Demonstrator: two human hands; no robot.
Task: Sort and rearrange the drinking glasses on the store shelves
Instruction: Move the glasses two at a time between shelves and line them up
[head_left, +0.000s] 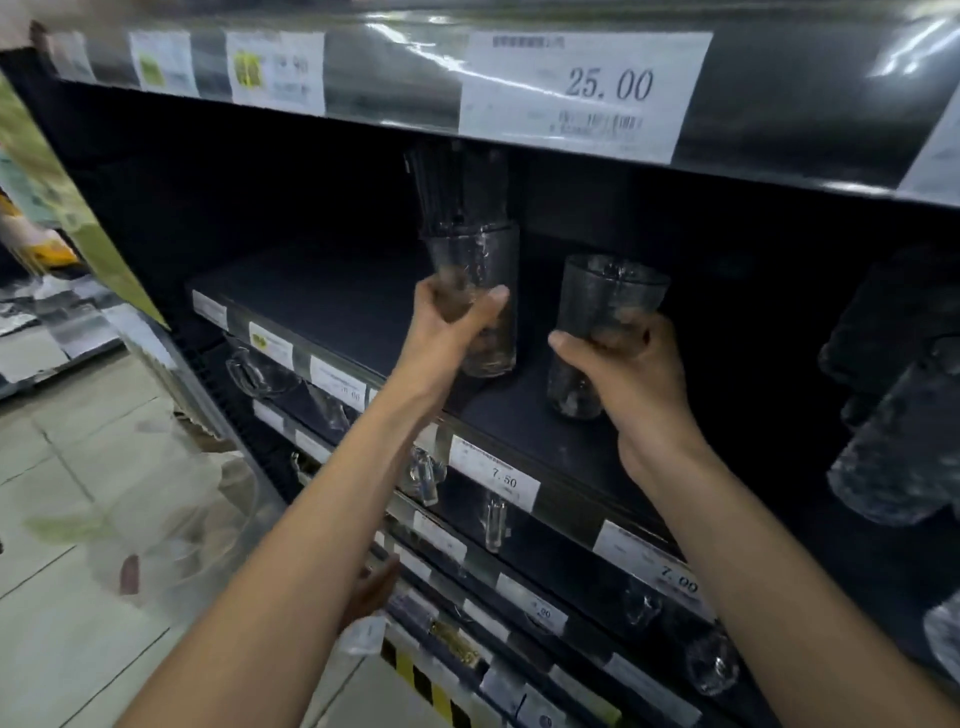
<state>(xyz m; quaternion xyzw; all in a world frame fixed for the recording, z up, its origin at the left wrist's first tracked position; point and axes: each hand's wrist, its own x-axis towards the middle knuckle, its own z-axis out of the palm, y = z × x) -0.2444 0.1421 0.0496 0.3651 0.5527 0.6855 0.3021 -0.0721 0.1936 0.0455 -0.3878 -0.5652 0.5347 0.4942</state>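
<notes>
2 drinking glasses are in hand over the dark shelf, both upright: the left hand curls fingers and thumb round the lower half of the left glass, and the right hand wraps the right glass the same way, just beside it. Holding them low on the body probably keeps the rims clean and lets each base meet the board first. Whether either base touches the shelf cannot be told. Both glasses look empty of liquid. The left glass seems to have another glass nested in its mouth, reaching toward the shelf above, but blur makes this uncertain. More glasses lie tilted at the far right of the same shelf, well apart from the hands. Mugs sit 1 level down, behind the price labels, so the pair likely belongs up here in a row
</notes>
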